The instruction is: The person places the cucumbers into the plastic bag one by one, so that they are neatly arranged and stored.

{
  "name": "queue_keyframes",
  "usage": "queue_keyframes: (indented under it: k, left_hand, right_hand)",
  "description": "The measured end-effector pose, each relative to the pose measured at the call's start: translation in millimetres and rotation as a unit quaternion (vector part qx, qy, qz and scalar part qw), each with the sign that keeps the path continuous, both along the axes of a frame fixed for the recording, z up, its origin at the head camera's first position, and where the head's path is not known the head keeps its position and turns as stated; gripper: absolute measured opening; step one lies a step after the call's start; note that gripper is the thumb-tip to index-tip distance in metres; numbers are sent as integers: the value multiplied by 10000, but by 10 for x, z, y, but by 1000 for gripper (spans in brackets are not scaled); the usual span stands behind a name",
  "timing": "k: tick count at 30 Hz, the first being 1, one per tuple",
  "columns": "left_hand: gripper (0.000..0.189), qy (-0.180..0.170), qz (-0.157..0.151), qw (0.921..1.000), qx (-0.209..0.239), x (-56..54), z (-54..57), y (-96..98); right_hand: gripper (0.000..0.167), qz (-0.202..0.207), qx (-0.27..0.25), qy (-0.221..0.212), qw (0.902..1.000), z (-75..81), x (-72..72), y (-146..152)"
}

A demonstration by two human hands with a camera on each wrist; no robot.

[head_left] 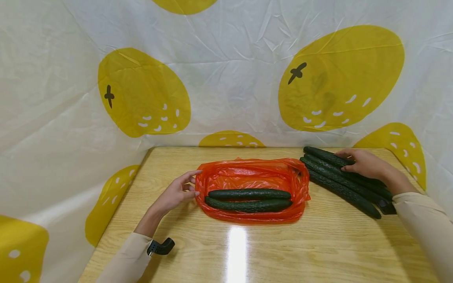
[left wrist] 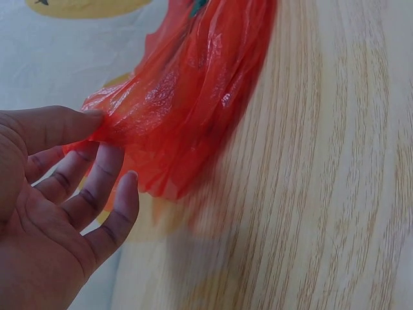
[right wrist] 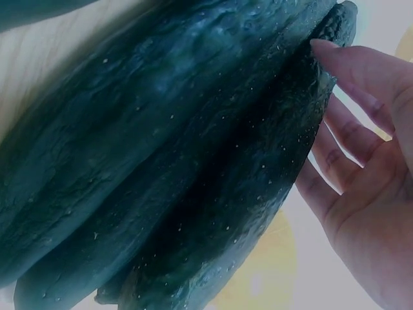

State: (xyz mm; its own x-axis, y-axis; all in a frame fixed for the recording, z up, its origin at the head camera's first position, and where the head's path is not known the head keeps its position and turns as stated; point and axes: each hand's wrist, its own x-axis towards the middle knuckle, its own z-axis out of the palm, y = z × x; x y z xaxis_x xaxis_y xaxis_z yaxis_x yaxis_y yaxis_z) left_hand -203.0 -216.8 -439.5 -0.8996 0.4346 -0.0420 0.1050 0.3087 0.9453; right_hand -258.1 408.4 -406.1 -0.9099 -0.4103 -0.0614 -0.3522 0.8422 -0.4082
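Observation:
A red plastic bag (head_left: 249, 219) lies on the table with its mouth spread wide. Inside it, two dark green cucumbers (head_left: 249, 193) rest side by side along the near edge. My left hand (head_left: 178, 190) pinches the bag's left rim between thumb and fingers; the gathered red film (left wrist: 174, 116) stretches away from the fingertips in the left wrist view. At the right, my right hand (head_left: 366, 165) grips the rearmost cucumber (right wrist: 258, 168) of a pile, thumb on its top and fingers along its far side. The other cucumbers (head_left: 339, 188) of the pile lie slanted beside it, close to the bag's right end.
The light wooden table (head_left: 198, 251) carries everything and shows a bright reflection near the front. A white cloth (head_left: 230, 86) with yellow fruit prints hangs behind the table and along its sides. A black device (head_left: 161, 247) sits at the left sleeve's cuff.

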Motion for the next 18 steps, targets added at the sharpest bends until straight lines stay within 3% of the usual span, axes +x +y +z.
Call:
queue_keyframes:
  k: [18]
  left_hand:
    - [68, 28, 12, 10000, 70, 25, -20, 0]
  right_hand:
    - [49, -219, 285, -149, 9992, -34, -55, 63]
